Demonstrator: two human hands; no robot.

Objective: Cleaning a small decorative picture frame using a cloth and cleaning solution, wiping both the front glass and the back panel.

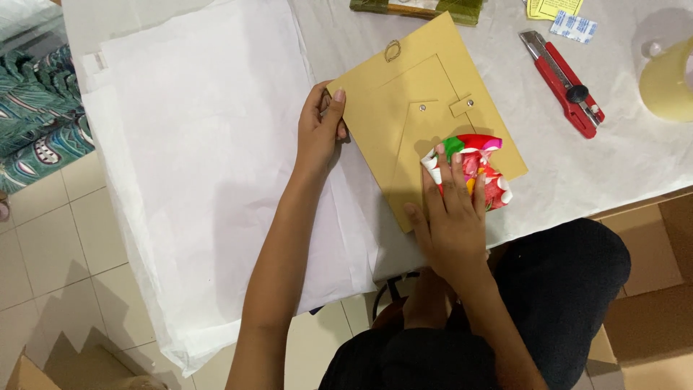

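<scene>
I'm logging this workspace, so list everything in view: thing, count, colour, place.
picture frame back: one, tan, face down at table centre
cloth: one, red, green and white, on frame's lower right
tissue paper: stack, white, left of frame, hanging over table edge
box cutter: one, red, right of frame
tape roll: one, yellowish, far right
sachet: one, white-blue, top right
yellow paper: one, top edge
cardboard box: brown, lower right
left hand: grips frame's left edge
right hand: presses cloth onto frame
</scene>
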